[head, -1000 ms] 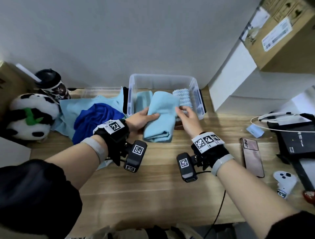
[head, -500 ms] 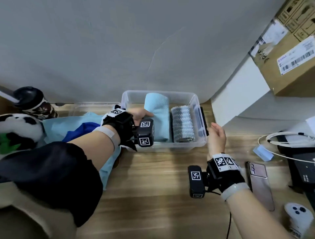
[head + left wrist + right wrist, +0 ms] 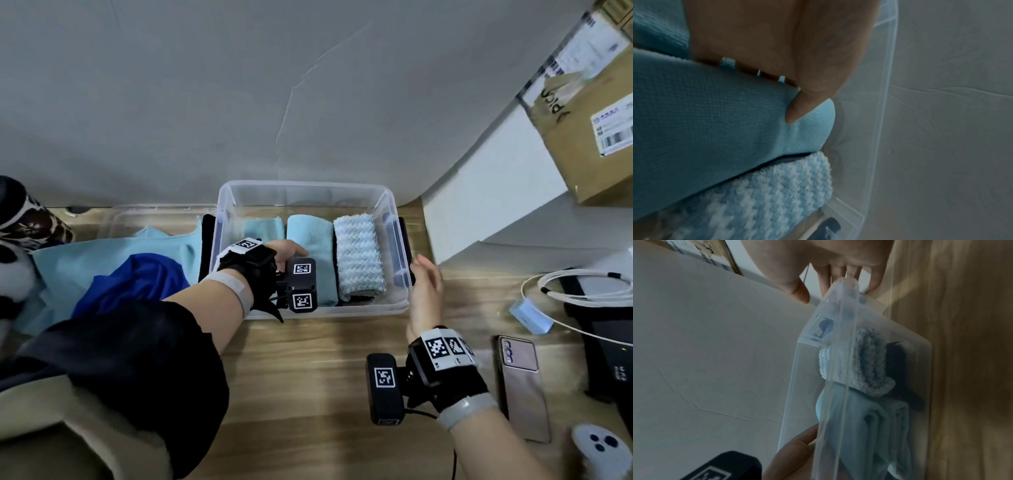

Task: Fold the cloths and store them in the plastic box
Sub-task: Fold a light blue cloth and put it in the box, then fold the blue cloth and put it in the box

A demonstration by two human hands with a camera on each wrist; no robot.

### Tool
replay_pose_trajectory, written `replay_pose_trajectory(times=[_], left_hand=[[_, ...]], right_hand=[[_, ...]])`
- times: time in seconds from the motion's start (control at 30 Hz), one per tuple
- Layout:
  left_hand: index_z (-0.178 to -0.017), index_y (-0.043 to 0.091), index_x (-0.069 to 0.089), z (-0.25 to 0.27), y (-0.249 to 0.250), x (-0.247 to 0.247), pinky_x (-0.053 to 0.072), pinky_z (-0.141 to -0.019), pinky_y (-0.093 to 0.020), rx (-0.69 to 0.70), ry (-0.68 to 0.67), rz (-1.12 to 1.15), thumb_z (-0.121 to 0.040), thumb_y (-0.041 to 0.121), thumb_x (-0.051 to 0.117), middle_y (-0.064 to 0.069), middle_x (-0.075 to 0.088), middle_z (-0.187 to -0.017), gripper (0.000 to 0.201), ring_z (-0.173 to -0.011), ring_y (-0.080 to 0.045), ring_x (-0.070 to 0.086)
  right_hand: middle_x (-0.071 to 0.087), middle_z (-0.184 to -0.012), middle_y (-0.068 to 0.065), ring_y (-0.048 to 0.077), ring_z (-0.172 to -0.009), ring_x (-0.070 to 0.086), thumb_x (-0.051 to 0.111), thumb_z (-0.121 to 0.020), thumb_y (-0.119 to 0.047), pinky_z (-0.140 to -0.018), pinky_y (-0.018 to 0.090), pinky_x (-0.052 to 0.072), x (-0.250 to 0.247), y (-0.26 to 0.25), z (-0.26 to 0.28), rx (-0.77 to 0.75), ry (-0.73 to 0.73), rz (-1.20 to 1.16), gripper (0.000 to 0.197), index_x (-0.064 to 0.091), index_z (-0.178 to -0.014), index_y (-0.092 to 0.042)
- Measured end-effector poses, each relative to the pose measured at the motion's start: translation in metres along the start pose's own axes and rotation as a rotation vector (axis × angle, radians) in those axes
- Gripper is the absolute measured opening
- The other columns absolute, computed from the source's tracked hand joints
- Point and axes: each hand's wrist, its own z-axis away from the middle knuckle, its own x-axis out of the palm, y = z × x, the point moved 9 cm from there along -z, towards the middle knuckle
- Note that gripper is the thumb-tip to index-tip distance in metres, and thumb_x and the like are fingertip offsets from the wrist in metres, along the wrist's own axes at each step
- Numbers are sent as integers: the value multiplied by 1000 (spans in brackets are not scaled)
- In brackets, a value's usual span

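Clear rectangular plastic box (image 3: pixel 310 310): stood on the wooden tabletop (image 3: pixel 308 377) against the grey wall, open at the top. Contents, three folded cloths side by side: a small pale-blue cloth (image 3: pixel 263 228) at the left, a smooth light-blue folded cloth (image 3: pixel 312 240) in the middle, and a nubbly blue-and-white knitted cloth (image 3: pixel 358 255) at the right, touching the middle one. A dark item lay under the cloths; it was too hidden to identify.

Left hand (image 3: pixel 286 251): inside the box, resting on the middle light-blue cloth (image 3: pixel 715 129). In the left wrist view the thumb pressed a dent into the fabric and the cloth ran up against the palm; the other fingers were hidden, so whether they gripped it could not be told.

Right hand (image 3: pixel 424 294): outside the box, at its right end wall. Fingers straight and slightly spread, holding nothing; the fingertips (image 3: pixel 875 283) lay just beside the box rim (image 3: pixel 846 288).

Unfolded stock, left of the box: a flat pale-blue cloth (image 3: pixel 113 253) with a crumpled royal-blue cloth (image 3: pixel 137 284) on top of it.

Other items on the table: a pink smartphone (image 3: pixel 522 387), a white coiled cable (image 3: pixel 582 284), and a white controller (image 3: pixel 599 448) at the right; a brown cardboard carton (image 3: pixel 589 113) at the upper right.
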Motion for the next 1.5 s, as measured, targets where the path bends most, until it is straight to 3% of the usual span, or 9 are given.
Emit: replay_pose_trajectory(times=[0.17, 0.27, 0.4, 0.63, 0.9, 1.1, 1.27, 1.37, 1.5], left_hand=[[-83, 12, 55, 15, -3, -6, 42, -53, -20, -14, 17, -122, -93, 8, 51, 1, 47, -71, 11, -54, -8, 51], [-92, 8, 48, 22, -14, -13, 42, -54, -23, -60, 27, -93, -93, 10, 51, -6, 48, -77, 4, -60, -14, 47], [-80, 11, 47, 42, -16, -27, 44, -59, -30, -24, 70, 174, -95, 12, 46, -7, 49, -82, 15, -66, -17, 49], [-90, 18, 62, 127, -17, -53, 54, -57, -16, 240, -162, 384, -95, 22, 48, 1, 71, -68, 16, -64, -10, 70], [-84, 18, 58, 160, -129, -136, 38, -61, -19, 153, 202, 458, -96, 19, 44, 8, 66, -50, 19, -45, -3, 63], [-76, 20, 49, 163, -219, -171, 38, -34, -10, 28, 508, 521, -98, 15, 42, 11, 51, -29, 24, -27, 1, 50], [-122, 1, 54, 161, -239, -181, 38, -54, -24, 33, 572, 283, -89, -4, 48, -15, 63, -83, 33, -62, -20, 54], [-118, -6, 56, 157, -246, -177, 49, -66, -31, -8, 564, 135, -86, 3, 57, -27, 61, -118, 33, -102, -38, 63], [-118, 4, 57, 151, -246, -163, 47, -90, -34, -6, 535, -240, -79, 24, 72, -15, 59, -123, 47, -111, -32, 58]], right_hand=[[48, -120, -6, 6, -106, 46, 46, -93, -14, -89, 23, 34, -2, -2, 8, -5, -5, -4, 32, 51, -125, -12], [47, -123, -5, 0, -87, 50, 46, -93, -14, -75, 17, 40, -10, 0, 14, -9, 25, 8, 34, 49, -127, -14], [50, -132, 2, 15, -117, 49, 46, -92, -9, -99, 30, 41, -25, -10, 28, -92, 88, 65, 33, 51, -124, -13], [64, -92, 5, 16, -87, 60, 48, -90, 1, -79, 23, 50, -10, -27, 78, -226, -2, 15, 23, 59, -80, -18], [59, -68, 6, 1, -44, 57, 39, -93, 4, -47, 11, 45, 80, 38, 155, -1, -525, 158, 30, 56, -73, -11], [57, -65, 5, -1, -35, 53, 39, -92, 2, -40, 12, 38, 120, 95, 197, 180, -642, 332, 30, 55, -71, -12], [56, -66, 3, 0, -33, 53, 41, -91, -1, -38, 12, 36, 137, 120, 219, 280, -672, 382, 29, 55, -70, -15], [56, -67, 1, -1, -34, 53, 41, -92, -3, -43, 14, 37, 140, 122, 227, 290, -671, 400, 28, 55, -71, -16], [57, -68, 2, -1, -34, 53, 42, -94, -6, -43, 14, 38, 141, 127, 235, 306, -661, 382, 26, 55, -73, -16]])
